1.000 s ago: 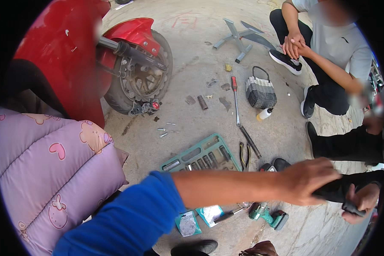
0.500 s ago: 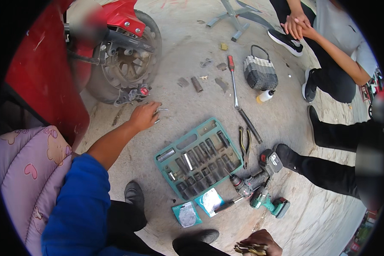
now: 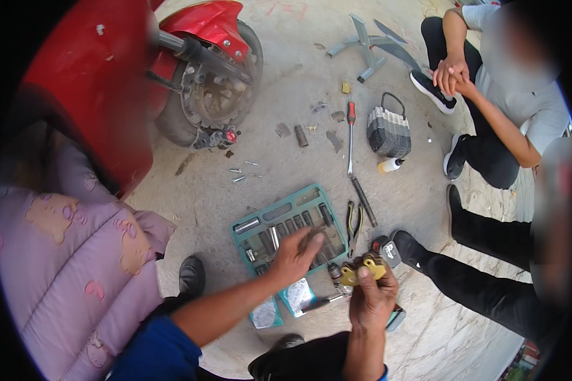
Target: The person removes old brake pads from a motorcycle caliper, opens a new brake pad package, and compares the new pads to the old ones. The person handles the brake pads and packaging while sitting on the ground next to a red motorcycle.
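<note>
My right hand [image 3: 372, 305] is closed round a small stack of gold-coloured brake pads [image 3: 349, 276], thumb pressed on their face, held up at the lower middle. To its left, my left hand [image 3: 293, 257] passes over the socket set, fingers stretched toward the pads, slightly blurred, with nothing visible in them. Beneath it lies the open green socket case [image 3: 260, 217], holding rows of dark sockets and a few shiny ones. Several small bolts [image 3: 238, 179] rest on the floor beyond the case. The brake caliper [image 3: 217, 137] hangs beside the front wheel [image 3: 251, 70] of a red motorbike.
Pliers [image 3: 354, 223], a dark bar [image 3: 363, 202] and a red-handled tool [image 3: 351, 136] lie right of the case. A woven basket [image 3: 389, 130] and a small bottle [image 3: 390, 165] stand farther off. Power tools are partly hidden behind my right hand. Other people's legs [image 3: 483, 244] line the right side.
My left hand has left the bolts near the wheel and swung right, over the socket case. My right hand has risen from the lower edge with the brake pads.
</note>
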The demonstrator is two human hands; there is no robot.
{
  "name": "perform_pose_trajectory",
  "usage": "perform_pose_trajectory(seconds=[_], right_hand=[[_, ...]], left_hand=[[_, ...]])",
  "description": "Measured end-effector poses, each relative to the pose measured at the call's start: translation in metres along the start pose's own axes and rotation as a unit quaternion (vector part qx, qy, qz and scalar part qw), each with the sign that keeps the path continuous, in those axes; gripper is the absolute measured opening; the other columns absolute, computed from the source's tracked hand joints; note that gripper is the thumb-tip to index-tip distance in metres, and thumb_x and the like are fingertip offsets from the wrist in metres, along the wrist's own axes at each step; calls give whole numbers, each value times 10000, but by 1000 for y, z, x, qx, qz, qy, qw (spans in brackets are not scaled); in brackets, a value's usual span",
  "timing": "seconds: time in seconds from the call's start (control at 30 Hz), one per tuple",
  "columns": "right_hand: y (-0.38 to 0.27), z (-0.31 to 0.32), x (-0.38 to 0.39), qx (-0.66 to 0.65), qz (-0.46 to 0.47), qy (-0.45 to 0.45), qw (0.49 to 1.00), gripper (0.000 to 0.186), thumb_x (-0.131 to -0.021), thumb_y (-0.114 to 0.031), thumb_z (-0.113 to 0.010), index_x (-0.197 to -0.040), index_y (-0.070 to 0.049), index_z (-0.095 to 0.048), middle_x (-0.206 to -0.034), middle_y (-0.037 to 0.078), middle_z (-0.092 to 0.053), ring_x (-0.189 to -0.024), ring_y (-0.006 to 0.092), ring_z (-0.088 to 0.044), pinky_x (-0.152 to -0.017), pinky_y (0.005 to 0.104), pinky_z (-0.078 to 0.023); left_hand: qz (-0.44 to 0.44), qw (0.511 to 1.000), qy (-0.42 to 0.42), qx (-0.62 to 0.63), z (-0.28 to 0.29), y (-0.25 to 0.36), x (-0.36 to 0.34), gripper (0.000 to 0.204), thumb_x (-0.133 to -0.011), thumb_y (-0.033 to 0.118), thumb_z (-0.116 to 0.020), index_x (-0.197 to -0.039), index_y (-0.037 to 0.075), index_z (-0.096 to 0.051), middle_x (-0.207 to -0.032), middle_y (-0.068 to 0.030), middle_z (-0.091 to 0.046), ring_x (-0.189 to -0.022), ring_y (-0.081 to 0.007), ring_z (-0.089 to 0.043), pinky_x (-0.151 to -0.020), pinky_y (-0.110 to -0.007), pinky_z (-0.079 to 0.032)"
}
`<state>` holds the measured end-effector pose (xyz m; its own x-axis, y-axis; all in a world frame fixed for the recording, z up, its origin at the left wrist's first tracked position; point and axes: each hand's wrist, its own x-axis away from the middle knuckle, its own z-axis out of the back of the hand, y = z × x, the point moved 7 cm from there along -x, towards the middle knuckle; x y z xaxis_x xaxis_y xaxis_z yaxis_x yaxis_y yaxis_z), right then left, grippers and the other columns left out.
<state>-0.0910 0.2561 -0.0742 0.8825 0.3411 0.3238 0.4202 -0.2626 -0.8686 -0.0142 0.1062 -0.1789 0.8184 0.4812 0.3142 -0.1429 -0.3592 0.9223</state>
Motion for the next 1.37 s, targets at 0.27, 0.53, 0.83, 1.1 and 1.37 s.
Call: perform_pose_trajectory(seconds=[0.27, 0.53, 0.83, 1.1, 1.37], right_hand=[[68, -41, 67, -19, -168, -115, 979, 246, -902, -53, -770, -1124, 31, -704, -1014, 58, -724, -871, 130, -668, -793, 268, -541], [91, -106, 133, -103, -348, -224, 905, 202, -935, -123, -739, -1106, -23, -698, -892, 32, -694, -687, 97, -590, -556, 252, -436], [111, -164, 183, -132, -393, -325, 850, 222, -953, -133, -723, -1143, -24, -690, -937, 11, -684, -749, 86, -588, -586, 251, -424], [110, -179, 240, -17, -445, -452, 773, 377, -931, -110, -742, -1269, 7, -624, -1002, 23, -668, -825, 85, -607, -642, 236, -478], [118, -198, 344, -4, -515, -594, 617, 435, -918, -220, -745, -1306, -52, -643, -1039, 21, -714, -844, 87, -638, -685, 238, -499]], left_hand=[[28, 998, -1, -64, 21, 52, 128, 388, -1072, 268, -548, -1324, -27, -569, -1162, -112, -659, -1077, -159, -604, -943, -327, -489], [53, 993, 35, -96, 69, 105, 207, 416, -1053, 159, -580, -1412, -37, -505, -1131, -74, -660, -959, -97, -631, -816, -274, -540], [45, 986, 147, -56, 111, 141, 264, 372, -1053, 156, -559, -1354, -62, -534, -1003, -108, -680, -821, -149, -687, -732, -299, -584], [-1, 954, 299, -36, 107, 143, 342, 305, -1055, 209, -560, -1172, -71, -585, -910, -126, -695, -746, -187, -701, -693, -323, -597], [0, 906, 416, -82, 113, 154, 455, 335, -1037, 258, -610, -1184, -40, -565, -876, -126, -699, -765, -182, -701, -717, -325, -588]])
